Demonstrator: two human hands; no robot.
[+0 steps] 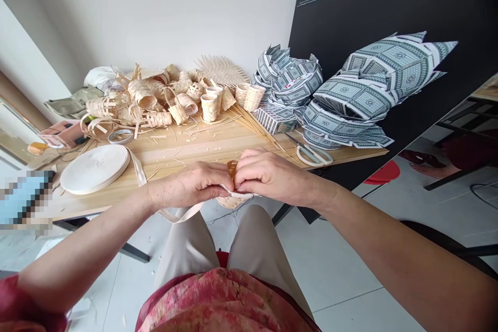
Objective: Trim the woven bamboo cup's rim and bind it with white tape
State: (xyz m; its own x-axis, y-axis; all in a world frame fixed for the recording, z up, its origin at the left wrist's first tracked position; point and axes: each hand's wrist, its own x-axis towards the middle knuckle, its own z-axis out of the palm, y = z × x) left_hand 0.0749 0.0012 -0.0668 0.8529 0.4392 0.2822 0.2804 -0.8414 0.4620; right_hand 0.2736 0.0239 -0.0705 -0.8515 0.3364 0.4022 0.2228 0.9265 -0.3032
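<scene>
Just past the table's front edge, above my knees, a small woven basket [230, 202] of pale strips is held between my hands, mostly covered by them. My left hand [198, 180] is closed, thumb and fingers pinching a cream ribbon [184, 216] at the basket's rim. From there the ribbon loops under my left wrist and back to a large flat ribbon roll [95, 168] on the table. Close beside it, my right hand [268, 175] is closed on the basket's rim, fingertips hidden. A shiny amber patch [232, 167] shows between the hands; I cannot tell what it is.
On the wooden table [187, 145] lie a heap of woven pieces [142, 94], several small woven cups [209, 107], a tape roll [120, 136], thin sticks [259, 124] and white-handled scissors [313, 155]. Patterned folded-paper forms [358, 93] stand right. A person's foot [428, 168] shows farther right.
</scene>
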